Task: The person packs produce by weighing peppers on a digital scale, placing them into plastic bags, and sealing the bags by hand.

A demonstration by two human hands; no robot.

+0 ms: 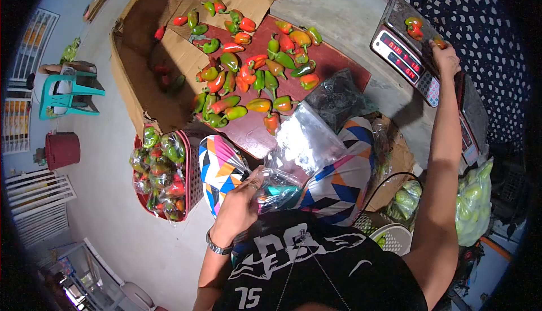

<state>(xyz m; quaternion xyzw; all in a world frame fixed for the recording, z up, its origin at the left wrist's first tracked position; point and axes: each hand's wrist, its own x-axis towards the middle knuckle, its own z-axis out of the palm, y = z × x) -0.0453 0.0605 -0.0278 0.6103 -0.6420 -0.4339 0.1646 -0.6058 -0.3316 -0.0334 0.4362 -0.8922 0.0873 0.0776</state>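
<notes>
My left hand point(241, 205), a watch on its wrist, is closed on a clear plastic bag point(282, 180) over my lap. Far to the right, my right hand point(446, 59) reaches over a digital scale point(400, 57) with red lit figures. Its fingers are closed around a pepper point(440, 42), mostly covered by them. Beside it on the scale's plate lie red and yellow-green peppers point(414, 27). Many loose red, green and orange peppers point(247, 74) are spread across a red board point(339, 62) in front of me. More clear bags point(313, 136) rest on the board's near edge.
An open cardboard box point(127, 79) stands left of the board. Below it, a pink basket point(193, 170) holds bagged peppers point(164, 167). At right are a bag of green produce point(474, 203) and a pale strainer point(398, 238). A teal chair point(70, 92) stands at far left.
</notes>
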